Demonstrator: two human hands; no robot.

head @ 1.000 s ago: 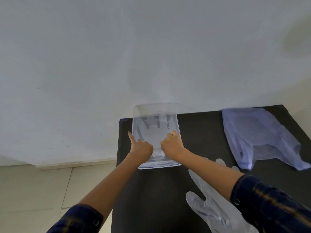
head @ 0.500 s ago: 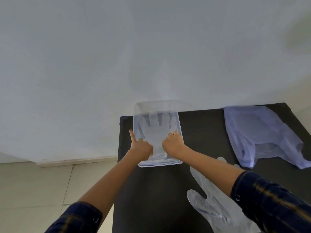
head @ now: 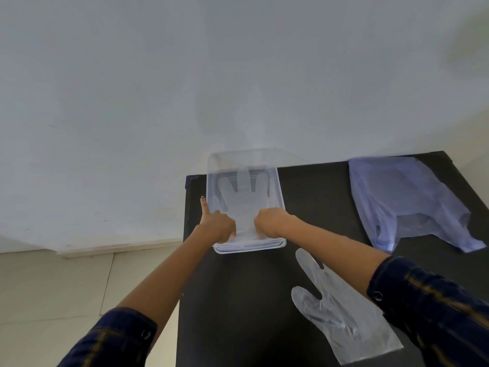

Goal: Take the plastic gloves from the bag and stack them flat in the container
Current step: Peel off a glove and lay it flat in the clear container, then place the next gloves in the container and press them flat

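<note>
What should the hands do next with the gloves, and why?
Probably let go of the glove in the container and have the right hand reach back for the loose glove on the table. Both hands, left too, press the first glove's cuff, and it already looks flat inside the container, while the second one waits outside near the right forearm.

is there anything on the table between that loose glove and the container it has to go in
Nothing visible on the table. Bare black tabletop separates the loose glove from the container; only the right forearm passes above its fingertips.
</note>
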